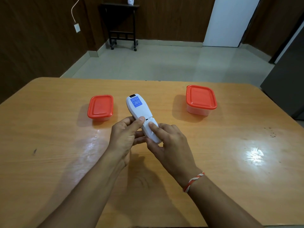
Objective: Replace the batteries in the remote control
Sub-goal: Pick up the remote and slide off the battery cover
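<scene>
On the left side of the wooden table (49,145) I see a small container with a red lid (100,106), closed, standing apart from my hands. Next comes my left hand (126,137): it is closed around the lower half of the white remote control (139,112), with the thumb pressed on its back just beside the seam of the battery cover (150,129), and the other fingers curled under the body. The remote is held above the table near the middle, back side up, its far end pointing away from me and a little to the left; a blue sticker (136,102) sits on that far part. My right hand (169,142) holds the near end of the remote, thumb pressed flat on the battery cover, fingers wrapped below it. I cannot tell if the cover is fully seated. A red and white thread band (194,181) is on the right wrist. Far to the right stands a bigger container with a red lid (201,99), also closed.
</scene>
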